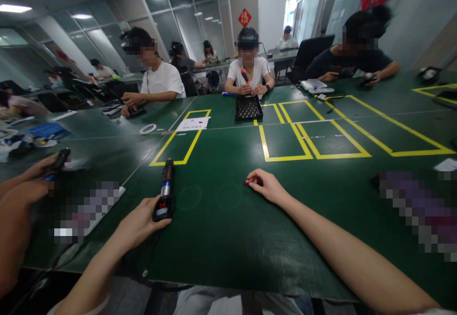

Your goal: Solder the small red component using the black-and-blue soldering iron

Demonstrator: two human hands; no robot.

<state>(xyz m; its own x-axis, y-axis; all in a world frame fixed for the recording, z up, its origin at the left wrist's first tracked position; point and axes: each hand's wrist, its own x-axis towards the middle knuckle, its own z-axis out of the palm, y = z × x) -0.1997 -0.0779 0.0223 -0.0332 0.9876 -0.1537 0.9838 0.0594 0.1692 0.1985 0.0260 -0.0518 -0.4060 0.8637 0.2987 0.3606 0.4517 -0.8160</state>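
Observation:
My left hand (144, 217) is closed around the lower end of a black-and-silver cylindrical tool (166, 187) with a blue band. The casing is open at that end and shows red parts inside. Its far end points away from me over the green table, and a thin dark cord trails down beside my wrist. To the right, my right hand (266, 185) rests low over the tabletop, pinching a small red-and-black part (248, 181). My fingers partly cover this part, so its exact kind is unclear.
Yellow tape outlines (285, 158) mark the green table (221, 248). A paper sheet (193, 123) and white ring (147, 128) lie beyond my left hand. Opposite, a person works at a black tray (249, 108). At left, a co-worker's hands hold a dark tool (59, 162).

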